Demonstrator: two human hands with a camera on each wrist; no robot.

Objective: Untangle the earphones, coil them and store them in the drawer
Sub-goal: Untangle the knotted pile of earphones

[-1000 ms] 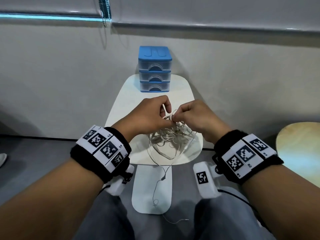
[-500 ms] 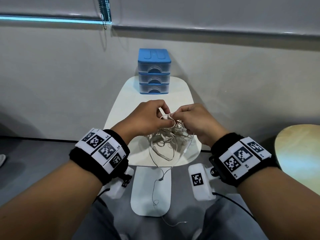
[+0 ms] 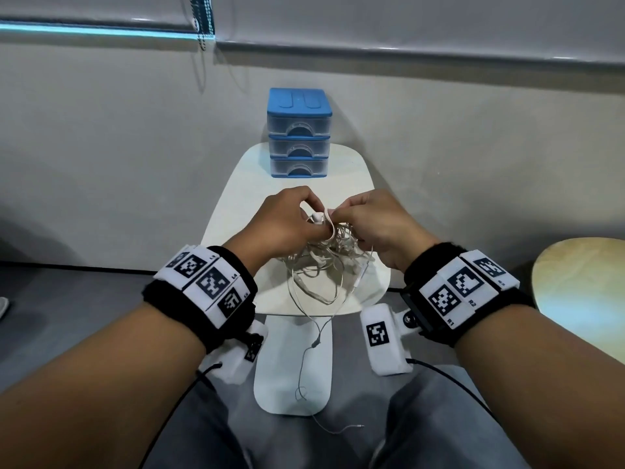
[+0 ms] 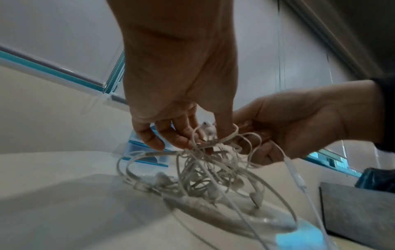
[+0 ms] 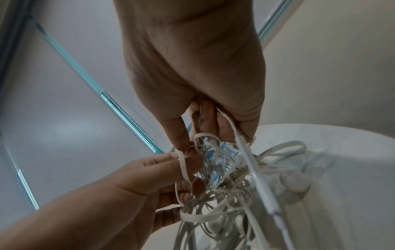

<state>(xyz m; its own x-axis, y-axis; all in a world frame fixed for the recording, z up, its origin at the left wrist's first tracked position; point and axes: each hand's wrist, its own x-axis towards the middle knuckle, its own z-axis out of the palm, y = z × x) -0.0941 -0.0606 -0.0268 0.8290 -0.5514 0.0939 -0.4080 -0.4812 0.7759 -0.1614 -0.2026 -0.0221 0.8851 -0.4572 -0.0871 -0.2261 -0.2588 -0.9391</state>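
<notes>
A tangled bundle of white earphones (image 3: 324, 262) (image 4: 205, 172) (image 5: 215, 194) hangs above the near end of a small white table (image 3: 236, 204). My left hand (image 3: 280, 221) (image 4: 181, 132) pinches loops at the top of the tangle, with one earbud (image 3: 318, 217) (image 4: 207, 128) showing beside its fingers. My right hand (image 3: 368, 221) (image 5: 205, 128) pinches strands from the other side, close against the left. One cable with a plug (image 3: 361, 426) trails down past the table edge. A blue three-drawer box (image 3: 299, 133) stands at the table's far end, all drawers closed.
The table's white foot (image 3: 291, 394) lies on the grey floor between my knees. A round wooden tabletop (image 3: 581, 282) sits at the right. A grey wall (image 3: 101, 147) is right behind the table, with a window blind cord (image 3: 203, 22) above.
Both hands have lifted the top of the tangle a little and worked at it; an earbud now shows between them. The drawer box has not moved.
</notes>
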